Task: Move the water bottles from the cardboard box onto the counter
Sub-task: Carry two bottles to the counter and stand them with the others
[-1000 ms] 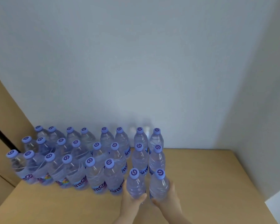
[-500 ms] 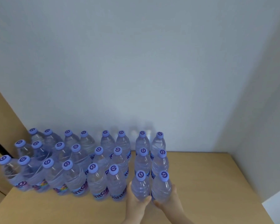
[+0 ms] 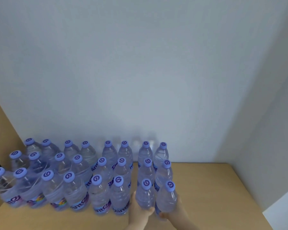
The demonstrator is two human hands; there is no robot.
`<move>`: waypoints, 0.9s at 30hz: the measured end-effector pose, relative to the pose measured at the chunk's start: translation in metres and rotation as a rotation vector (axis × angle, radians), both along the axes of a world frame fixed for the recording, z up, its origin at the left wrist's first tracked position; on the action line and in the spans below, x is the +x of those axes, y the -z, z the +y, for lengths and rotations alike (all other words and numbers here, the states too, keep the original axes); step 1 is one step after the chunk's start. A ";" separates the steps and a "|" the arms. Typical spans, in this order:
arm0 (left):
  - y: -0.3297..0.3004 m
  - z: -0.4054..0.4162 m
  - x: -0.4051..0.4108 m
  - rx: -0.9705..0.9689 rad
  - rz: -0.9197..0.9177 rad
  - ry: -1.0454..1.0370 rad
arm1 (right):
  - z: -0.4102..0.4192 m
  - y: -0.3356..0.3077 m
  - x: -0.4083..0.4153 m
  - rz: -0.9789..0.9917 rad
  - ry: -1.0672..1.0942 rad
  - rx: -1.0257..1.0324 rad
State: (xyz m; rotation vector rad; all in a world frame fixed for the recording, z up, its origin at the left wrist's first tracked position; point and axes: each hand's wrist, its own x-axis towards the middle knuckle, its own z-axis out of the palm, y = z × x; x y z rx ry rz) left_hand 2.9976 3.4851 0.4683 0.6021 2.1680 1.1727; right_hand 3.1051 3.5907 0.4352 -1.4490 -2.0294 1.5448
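Near the counter's [image 3: 214, 188] front edge, right of the packed rows, both hands were wrapped around a bottle each. The left hand [image 3: 140, 211] curled round the left bottle [image 3: 144, 196], which stood upright; the right hand [image 3: 175, 213] gripped the right bottle [image 3: 166, 201], its cap tipped slightly right. Both bottles stood just in front of the two-wide column [image 3: 154, 165] by the back wall, long axes near vertical. Each hand sat low on its bottle, so letting go looked like the step in hand. No cardboard box showed.

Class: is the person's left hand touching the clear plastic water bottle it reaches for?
Touching: head view shows the left hand wrapped round the clear plastic water bottle.
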 end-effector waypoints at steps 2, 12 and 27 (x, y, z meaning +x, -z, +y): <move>-0.005 0.002 0.000 0.024 0.009 -0.008 | -0.002 -0.009 -0.004 0.008 0.004 0.023; -0.009 0.005 0.004 0.096 -0.092 -0.089 | -0.011 -0.010 -0.009 0.040 0.097 -0.092; 0.040 -0.097 0.037 -0.082 -0.130 -0.406 | -0.062 0.012 0.021 -0.298 -0.312 -0.024</move>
